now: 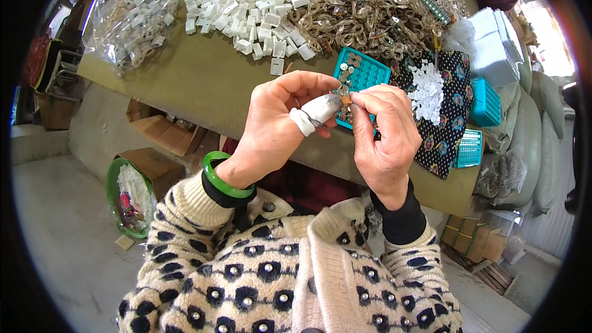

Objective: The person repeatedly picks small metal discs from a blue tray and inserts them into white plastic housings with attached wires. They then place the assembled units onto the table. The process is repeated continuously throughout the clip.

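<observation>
Nearest, patterned knit sleeves lead up to the wrists, a green bangle (216,180) circling the left one and a black cuff (402,221) covering the right. Both forearms angle inward, so the hands meet in front of the chest, above the near edge of the table (203,86). The left hand (271,117) turns its palm inward, its thumb in a white wrap (320,113); the right hand (388,139) comes in knuckles up, fingers curled.

The grip of each is a fingertip pinch on one small orange-and-clear piece (346,98), held between the hands; its exact shape is too small to tell. The step in hand looks like fine two-handed handling of this piece, with the left steadying and the right working at it. The next move seems to call for a light, steady pinch and exact alignment.

Just beyond and below the fingers sits a turquoise tray (374,74) with small round pieces (350,61) in it. To its right, white flat pieces (427,92) lie on a patterned dark cloth (441,145). Farther off are piled white boxes (265,0) and a heap of clear, brownish strands (364,12).
</observation>
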